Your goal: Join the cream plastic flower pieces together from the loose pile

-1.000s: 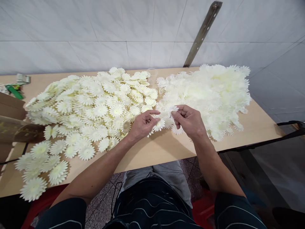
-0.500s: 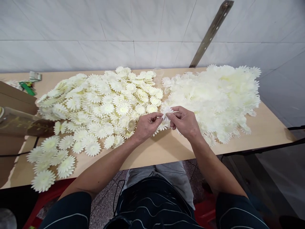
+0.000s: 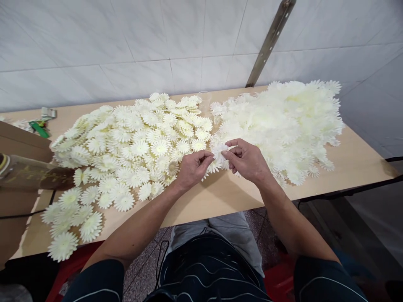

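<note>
Between my two hands is a white artificial flower (image 3: 219,151) with thin petals. My left hand (image 3: 194,167) pinches its left edge between thumb and forefinger. From the right, my right hand (image 3: 247,160) grips the flower's other side with thumb and fingertips. On the left of the table lies a heap of cream-white artificial flowers (image 3: 138,147), many with yellowish centres. A second heap of paler, more translucent flower pieces (image 3: 277,121) spreads to the right, just behind my right hand. My fingers partly cover the held flower.
Everything lies on a light wooden table (image 3: 195,212) against a tiled wall (image 3: 135,33). At the left stand a cardboard box (image 3: 22,140) and a brown-tinted bottle (image 3: 34,173). A green lighter-like object (image 3: 39,128) lies behind them. A metal bar (image 3: 267,46) leans on the wall.
The camera view has tilted slightly. Both hands stay near the same spot with the flower, which now faces up more openly between the fingers.
</note>
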{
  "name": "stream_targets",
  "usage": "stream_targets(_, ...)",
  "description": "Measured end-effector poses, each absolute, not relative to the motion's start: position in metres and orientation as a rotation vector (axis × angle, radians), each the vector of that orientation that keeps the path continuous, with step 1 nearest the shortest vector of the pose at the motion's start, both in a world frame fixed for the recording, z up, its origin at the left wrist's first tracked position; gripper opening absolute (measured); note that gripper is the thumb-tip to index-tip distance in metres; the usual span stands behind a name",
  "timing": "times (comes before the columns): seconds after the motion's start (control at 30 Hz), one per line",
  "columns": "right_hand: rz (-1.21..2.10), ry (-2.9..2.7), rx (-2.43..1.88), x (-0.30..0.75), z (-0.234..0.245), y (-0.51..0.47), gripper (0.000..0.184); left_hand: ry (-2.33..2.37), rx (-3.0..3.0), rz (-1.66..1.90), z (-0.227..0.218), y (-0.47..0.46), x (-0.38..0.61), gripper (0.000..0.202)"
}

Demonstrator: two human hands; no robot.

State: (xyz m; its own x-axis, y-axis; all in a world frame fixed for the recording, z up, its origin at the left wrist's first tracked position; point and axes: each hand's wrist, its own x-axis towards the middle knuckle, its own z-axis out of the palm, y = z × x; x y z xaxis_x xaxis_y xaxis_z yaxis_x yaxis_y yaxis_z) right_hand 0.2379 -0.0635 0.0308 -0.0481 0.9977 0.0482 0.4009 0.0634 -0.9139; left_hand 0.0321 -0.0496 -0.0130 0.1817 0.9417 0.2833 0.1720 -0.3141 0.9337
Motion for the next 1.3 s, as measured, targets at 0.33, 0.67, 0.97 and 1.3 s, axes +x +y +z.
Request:
stream_targets(0.33, 0.583, -1.718, -1.319, 0.239, 0.03, -0.072, 0.046, 1.03, 1.476, 1.172, -0.009, -0.049, 0.034, 0.033)
stream_targets(0.67, 1.523, -1.365, -1.211, 0.258, 0.03, -0.045, 0.063, 0.765, 1.516, 1.051, -0.003, -0.043, 0.03, 0.032)
stream_targets(0.97, 1.553, -1.561, -1.232, 0.26, 0.035, -0.044, 0.054, 0.803, 1.475, 0.964, -0.008, -0.039, 0.027, 0.039)
stream_targets(1.3, 1.232, -1.574, -1.389, 0.253, 0.04, -0.056, 0.042, 0.862, 1.445, 0.97, -0.006, -0.038, 0.026, 0.039)
